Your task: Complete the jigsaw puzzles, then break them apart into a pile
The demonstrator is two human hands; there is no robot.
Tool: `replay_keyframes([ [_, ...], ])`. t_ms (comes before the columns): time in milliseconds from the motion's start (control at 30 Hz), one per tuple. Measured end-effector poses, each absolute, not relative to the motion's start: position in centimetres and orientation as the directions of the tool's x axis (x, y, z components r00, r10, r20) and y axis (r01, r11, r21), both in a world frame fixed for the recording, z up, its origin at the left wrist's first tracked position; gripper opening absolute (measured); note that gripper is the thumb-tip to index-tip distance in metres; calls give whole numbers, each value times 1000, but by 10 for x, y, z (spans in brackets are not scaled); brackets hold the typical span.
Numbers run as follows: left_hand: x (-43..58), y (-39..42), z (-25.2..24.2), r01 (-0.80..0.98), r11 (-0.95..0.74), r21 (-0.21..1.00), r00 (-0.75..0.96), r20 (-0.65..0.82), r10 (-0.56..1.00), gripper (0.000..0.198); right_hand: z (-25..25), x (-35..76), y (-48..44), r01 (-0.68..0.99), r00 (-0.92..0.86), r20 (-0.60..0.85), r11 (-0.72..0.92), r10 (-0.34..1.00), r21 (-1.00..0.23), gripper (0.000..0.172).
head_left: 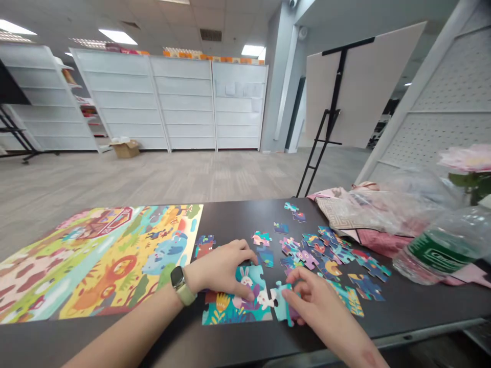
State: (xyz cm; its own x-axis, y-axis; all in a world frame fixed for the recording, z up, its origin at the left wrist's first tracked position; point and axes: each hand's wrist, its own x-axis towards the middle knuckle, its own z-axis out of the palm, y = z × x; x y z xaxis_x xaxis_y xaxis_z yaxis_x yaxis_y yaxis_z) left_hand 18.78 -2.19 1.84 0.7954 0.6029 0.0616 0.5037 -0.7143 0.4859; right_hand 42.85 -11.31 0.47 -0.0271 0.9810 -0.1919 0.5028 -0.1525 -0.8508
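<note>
While my left hand point(226, 266) rests palm down and open, fingers bent, over the one joined puzzle section point(253, 312), my right hand point(307, 296) pinches one puzzle piece point(282, 302) just beside that section's right edge. Beyond the section and to its right lie loose pieces point(330, 267), overlapping too much to count; one bottle point(441, 255) is farther right.
</note>
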Motion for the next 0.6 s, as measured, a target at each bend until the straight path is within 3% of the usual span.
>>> replay_keyframes([
  [100, 187, -21, 17, 499, -716, 489, 796, 68, 601, 65, 4, 422, -114, 602, -10, -176, -134, 984, -787, 14],
  [300, 187, -21, 16, 486, -721, 494, 799, 82, 596, 66, 2, 424, -113, 562, -51, -241, -172, 969, -809, 18],
  [467, 187, -21, 17, 481, -726, 492, 804, 83, 589, 66, 5, 416, -114, 843, 58, -44, -73, 997, -533, 12],
  [600, 188, -21, 18, 481, -725, 493, 803, 83, 590, 63, 6, 413, -115, 887, 16, 20, -5, 1000, -461, 12],
])
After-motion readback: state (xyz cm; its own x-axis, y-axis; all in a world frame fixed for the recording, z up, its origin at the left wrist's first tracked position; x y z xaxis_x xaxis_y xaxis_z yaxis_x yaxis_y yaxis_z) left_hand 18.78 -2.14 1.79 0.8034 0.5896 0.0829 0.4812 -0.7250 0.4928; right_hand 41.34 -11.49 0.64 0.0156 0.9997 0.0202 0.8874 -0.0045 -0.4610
